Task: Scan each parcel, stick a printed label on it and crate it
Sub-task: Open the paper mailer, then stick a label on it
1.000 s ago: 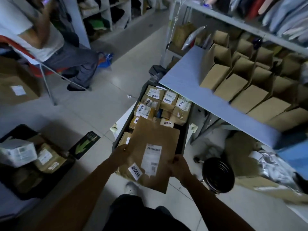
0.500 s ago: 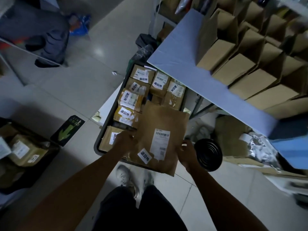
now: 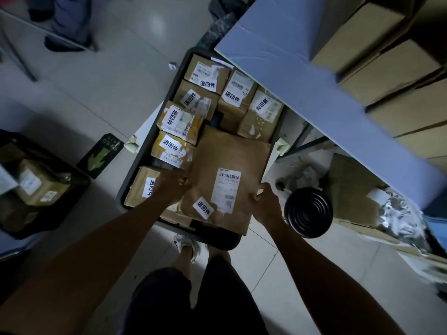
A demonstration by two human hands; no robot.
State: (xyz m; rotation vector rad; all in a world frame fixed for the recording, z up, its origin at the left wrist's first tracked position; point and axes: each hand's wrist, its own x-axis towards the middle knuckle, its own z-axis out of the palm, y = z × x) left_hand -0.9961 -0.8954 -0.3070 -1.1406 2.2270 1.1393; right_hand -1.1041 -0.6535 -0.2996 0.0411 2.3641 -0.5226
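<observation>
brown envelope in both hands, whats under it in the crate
Under the brown envelope shows the black crate, with a labelled box at its left edge. What lies directly beneath is covered.

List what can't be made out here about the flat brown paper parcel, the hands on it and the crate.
- Head view: the fine print on the flat brown paper parcel's white shipping label is too small and blurred.
- Head view: the left hand's fingertips are hidden under the parcel.
- Head view: the dark plastic crate's floor is covered by labelled cardboard boxes.
- Head view: the right hand's palm faces away.
</observation>
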